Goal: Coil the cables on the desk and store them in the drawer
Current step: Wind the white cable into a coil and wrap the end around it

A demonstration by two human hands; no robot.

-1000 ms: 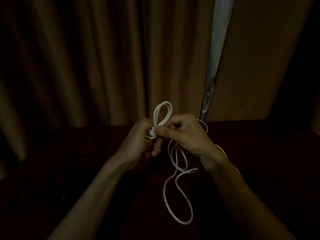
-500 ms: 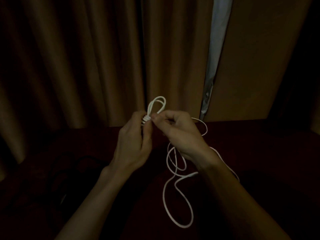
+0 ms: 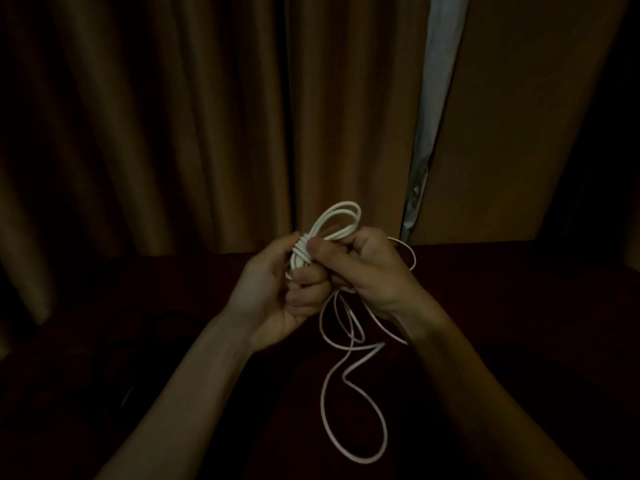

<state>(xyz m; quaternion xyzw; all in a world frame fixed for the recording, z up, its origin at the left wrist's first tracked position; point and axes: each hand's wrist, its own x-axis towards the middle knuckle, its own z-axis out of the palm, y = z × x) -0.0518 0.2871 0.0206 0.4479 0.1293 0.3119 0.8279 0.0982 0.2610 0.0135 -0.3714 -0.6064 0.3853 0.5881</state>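
A white cable (image 3: 341, 220) is held up over the dark desk (image 3: 502, 306). Its coiled part forms a small loop above my hands, with a few turns wound round its waist. My left hand (image 3: 277, 289) grips the bundle from the left, fingers curled under it. My right hand (image 3: 367, 265) pinches the cable at the wrap with thumb and forefinger. The loose remainder hangs from my hands and trails in loops across the desk toward me. No drawer is in view.
A dark cable (image 3: 145, 344) lies on the left of the desk, hard to make out in the dim light. Brown curtains (image 3: 173, 133) hang behind the desk, with a pale gap (image 3: 433, 98) at the right.
My hands have gone on winding the cable round the bundle's waist. The top loop tilted right and both hands shifted slightly. The loose tail on the desk changed shape.
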